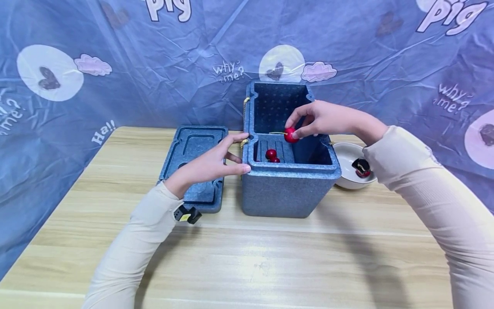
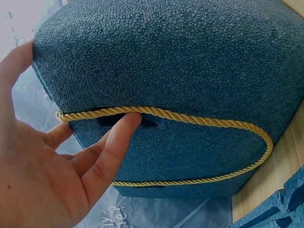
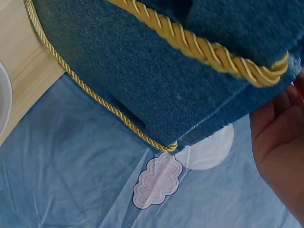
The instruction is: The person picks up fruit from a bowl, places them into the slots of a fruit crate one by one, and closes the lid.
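A blue-grey foam box [image 1: 289, 193] stands uncovered on the table, with yellow rope on its sides. Over its opening, my right hand [image 1: 328, 120] pinches a red cherry [image 1: 290, 135] between thumb and fingertips; a thin stem points left. Inside, red cherries [image 1: 271, 153] lie together on the box floor. My left hand [image 1: 210, 165] rests at the left rim, fingers spread and thumb near the front corner. In the left wrist view, one finger touches the yellow rope [image 2: 204, 121]. The right wrist view shows the right hand [image 3: 280, 137] mostly cut off at the edge.
A blue-grey foam lid [image 1: 200, 195] lies flat left of the box, partly behind the left forearm. To the right is a white bowl [image 1: 349, 182] holding something red, overlapped by the black wrist camera [image 1: 360, 165]. A printed blue cloth [image 1: 173, 81] hangs behind the wooden table [image 1: 231, 262].
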A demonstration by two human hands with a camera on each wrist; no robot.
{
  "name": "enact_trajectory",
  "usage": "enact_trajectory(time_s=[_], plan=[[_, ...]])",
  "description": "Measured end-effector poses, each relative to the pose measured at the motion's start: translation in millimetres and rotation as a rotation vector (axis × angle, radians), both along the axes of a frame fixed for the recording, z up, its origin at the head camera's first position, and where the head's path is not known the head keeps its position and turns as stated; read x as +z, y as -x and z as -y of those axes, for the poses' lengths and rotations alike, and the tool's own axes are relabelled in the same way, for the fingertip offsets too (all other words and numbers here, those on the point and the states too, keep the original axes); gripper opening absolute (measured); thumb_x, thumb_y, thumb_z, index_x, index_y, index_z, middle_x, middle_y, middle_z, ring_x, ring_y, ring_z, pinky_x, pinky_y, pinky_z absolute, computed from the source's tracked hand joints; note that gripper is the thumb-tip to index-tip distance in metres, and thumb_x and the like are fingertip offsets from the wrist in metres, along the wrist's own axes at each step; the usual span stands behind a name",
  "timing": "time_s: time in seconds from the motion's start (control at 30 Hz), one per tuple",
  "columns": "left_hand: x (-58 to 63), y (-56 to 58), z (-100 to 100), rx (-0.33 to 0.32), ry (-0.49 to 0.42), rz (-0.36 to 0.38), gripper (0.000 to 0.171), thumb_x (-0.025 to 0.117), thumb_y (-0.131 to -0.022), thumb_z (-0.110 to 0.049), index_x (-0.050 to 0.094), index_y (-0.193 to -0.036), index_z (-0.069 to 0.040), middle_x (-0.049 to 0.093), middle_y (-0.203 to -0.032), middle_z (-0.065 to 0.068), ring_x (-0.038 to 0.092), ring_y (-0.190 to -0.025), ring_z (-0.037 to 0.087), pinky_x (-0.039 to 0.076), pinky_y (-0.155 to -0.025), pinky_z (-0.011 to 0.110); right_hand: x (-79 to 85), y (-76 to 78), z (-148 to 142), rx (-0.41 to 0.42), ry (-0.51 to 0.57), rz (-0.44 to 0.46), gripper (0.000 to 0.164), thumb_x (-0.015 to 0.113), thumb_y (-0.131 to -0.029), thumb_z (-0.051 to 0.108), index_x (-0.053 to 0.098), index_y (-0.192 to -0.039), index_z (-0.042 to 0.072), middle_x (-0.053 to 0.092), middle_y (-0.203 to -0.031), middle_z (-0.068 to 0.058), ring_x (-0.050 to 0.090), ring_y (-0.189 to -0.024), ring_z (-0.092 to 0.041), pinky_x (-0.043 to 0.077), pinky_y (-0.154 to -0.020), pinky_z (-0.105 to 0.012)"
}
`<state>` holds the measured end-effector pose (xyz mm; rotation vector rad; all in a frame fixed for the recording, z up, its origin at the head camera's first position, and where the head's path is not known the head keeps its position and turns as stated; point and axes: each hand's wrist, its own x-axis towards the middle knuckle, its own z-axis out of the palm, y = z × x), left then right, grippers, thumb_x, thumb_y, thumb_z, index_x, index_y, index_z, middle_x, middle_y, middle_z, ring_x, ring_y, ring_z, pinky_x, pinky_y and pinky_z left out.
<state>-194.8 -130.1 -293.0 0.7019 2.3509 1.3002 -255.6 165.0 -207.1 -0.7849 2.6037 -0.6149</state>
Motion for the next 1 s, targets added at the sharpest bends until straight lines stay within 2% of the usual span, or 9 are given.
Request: enact_trajectory(time_s=[0.23, 0.47, 0.67, 0.83, 1.0], plan=[[0.5, -0.6, 0, 0.002, 0.0, -0.014, 0.081, 0.067, -0.088, -0.044, 0.017, -0.151, -0.038, 0.014, -0.16, -0.003, 0.056, -0.122, 0.019, 0.049, -0.092, 0.042, -6.6, -0.2, 6, 0.034, -0.016, 0.0, 0.025, 0.066, -0.09, 0.014, 0.065, -0.114, 0.01, 0.07, -0.1, -0.006, 0.064, -0.083, -0.013, 0.045, -0.069, -0.025], [1.1, -0.2, 0, -0.001, -0.004, -0.015, 0.081, 0.067, -0.088, -0.043, 0.017, -0.151, -0.038, 0.014, -0.16, -0.002, 0.056, -0.122, 0.02, 0.049, -0.093, 0.043, -11.9, -0.6, 12, 0.049, -0.022, 0.038, 0.022, 0.065, -0.09, 0.012, 0.065, -0.112, 0.008, 0.07, -0.096, -0.005, 0.063, -0.081, -0.014, 0.045, -0.07, -0.026], [1.1, 0.7, 0, 0.002, -0.005, -0.008, 0.08, 0.066, -0.088, -0.044, 0.017, -0.151, -0.039, 0.013, -0.16, -0.003, 0.055, -0.123, 0.019, 0.049, -0.093, 0.042, -12.6, -0.9, 13, 0.07, 0.006, 0.044, 0.022, 0.066, -0.09, 0.01, 0.064, -0.112, 0.006, 0.068, -0.106, -0.009, 0.067, -0.086, -0.013, 0.048, -0.075, -0.022], [0.9, 0.0, 0, 0.007, -0.002, -0.002, 0.08, 0.067, -0.088, -0.043, 0.017, -0.151, -0.04, 0.014, -0.16, -0.004, 0.056, -0.122, 0.018, 0.049, -0.092, 0.041, -11.7, -2.6, 11, 0.067, 0.023, 0.017, 0.019, 0.063, -0.092, 0.01, 0.064, -0.11, 0.007, 0.068, -0.104, -0.009, 0.067, -0.086, -0.011, 0.048, -0.075, -0.021], [1.4, -1.4, -1, 0.013, 0.012, -0.005, 0.08, 0.067, -0.088, -0.043, 0.017, -0.15, -0.041, 0.014, -0.16, -0.005, 0.056, -0.121, 0.016, 0.05, -0.091, 0.041, -4.8, -2.6, 3, 0.047, 0.068, -0.049, 0.018, 0.064, -0.091, 0.008, 0.065, -0.109, 0.007, 0.069, -0.1, -0.01, 0.066, -0.084, -0.008, 0.048, -0.073, -0.018]])
